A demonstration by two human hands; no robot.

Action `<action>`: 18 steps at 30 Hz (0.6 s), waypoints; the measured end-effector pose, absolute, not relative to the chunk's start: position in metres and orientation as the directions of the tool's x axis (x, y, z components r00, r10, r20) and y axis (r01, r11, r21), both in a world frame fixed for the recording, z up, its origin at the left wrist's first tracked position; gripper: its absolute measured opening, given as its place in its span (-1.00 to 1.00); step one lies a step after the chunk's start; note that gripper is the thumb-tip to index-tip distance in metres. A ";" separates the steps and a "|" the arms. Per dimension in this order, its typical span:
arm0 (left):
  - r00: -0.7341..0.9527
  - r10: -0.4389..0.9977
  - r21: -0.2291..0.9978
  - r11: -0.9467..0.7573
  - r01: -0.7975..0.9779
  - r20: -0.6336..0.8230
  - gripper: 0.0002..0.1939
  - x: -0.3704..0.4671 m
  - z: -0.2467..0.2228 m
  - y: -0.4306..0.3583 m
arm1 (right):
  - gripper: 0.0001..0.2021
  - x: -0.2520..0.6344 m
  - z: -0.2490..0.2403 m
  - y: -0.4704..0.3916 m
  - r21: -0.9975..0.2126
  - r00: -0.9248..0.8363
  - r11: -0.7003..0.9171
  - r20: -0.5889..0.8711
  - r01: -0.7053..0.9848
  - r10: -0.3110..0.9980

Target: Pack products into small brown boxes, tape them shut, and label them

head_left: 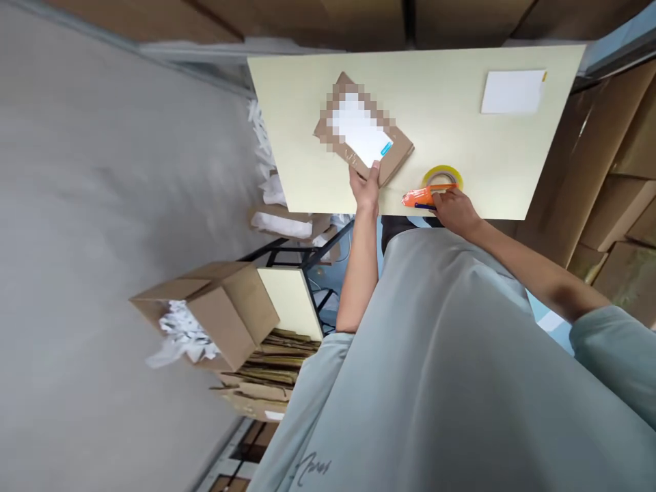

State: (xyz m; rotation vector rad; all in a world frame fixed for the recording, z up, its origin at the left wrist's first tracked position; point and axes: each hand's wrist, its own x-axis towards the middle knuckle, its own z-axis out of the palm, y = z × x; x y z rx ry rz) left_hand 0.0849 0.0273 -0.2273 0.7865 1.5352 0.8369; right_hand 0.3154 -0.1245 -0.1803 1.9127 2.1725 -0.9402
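My left hand (365, 188) grips the lower corner of a flat brown cardboard parcel (398, 158), its thumb on top near a white label (363, 130). The parcel is turned at an angle over the pale table (461, 82). At the table's near edge my right hand (455, 210) is closed on the orange tape dispenser (417, 197), which has a roll of yellow tape (445, 171) on it. A dark blue pen-like object (424, 206) lies along the dispenser, beside my right fingers; whether the fingers hold it too is unclear.
A white card or pad (513, 91) lies at the table's back right. Lower left, an open carton (225, 321) holds shredded paper (187, 331), above stacked flat cardboard (279, 359). Large cardboard boxes (579, 157) stand to the right.
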 end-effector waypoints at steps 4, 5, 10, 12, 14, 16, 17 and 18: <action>-0.135 0.848 0.847 0.525 0.087 -0.512 -0.03 0.086 -0.221 0.025 | -0.56 0.378 -0.173 -0.144 -0.272 -0.068 -0.086 -0.511 0.958 0.857; -0.135 0.853 0.849 0.518 0.098 -0.505 -0.03 0.086 -0.220 0.024 | -0.53 0.393 -0.173 -0.142 -0.241 -0.024 -0.112 -0.498 0.964 0.867; -0.109 0.861 0.848 0.509 0.150 -0.497 -0.08 0.083 -0.221 0.024 | -0.31 0.422 -0.181 -0.075 -0.199 0.027 -0.118 -0.408 0.973 0.913; -0.108 0.859 0.844 0.512 0.160 -0.501 -0.10 0.082 -0.221 0.025 | -0.14 0.416 -0.185 -0.036 -0.217 0.005 -0.094 -0.378 0.972 0.926; -0.109 0.860 0.843 0.510 0.173 -0.498 -0.11 0.082 -0.222 0.026 | -0.27 0.407 -0.189 -0.005 -0.252 -0.037 -0.057 -0.353 0.966 0.935; -0.104 0.862 0.842 0.506 0.184 -0.496 -0.10 0.082 -0.222 0.027 | -0.36 0.398 -0.194 0.015 -0.296 -0.087 -0.019 -0.341 0.955 0.936; -0.098 0.863 0.842 0.506 0.186 -0.496 -0.09 0.082 -0.221 0.027 | -0.39 0.395 -0.196 0.021 -0.316 -0.111 -0.002 -0.339 0.949 0.934; -0.087 0.862 0.843 0.506 0.184 -0.499 -0.09 0.081 -0.220 0.028 | -0.42 0.392 -0.199 0.024 -0.327 -0.132 0.015 -0.338 0.945 0.932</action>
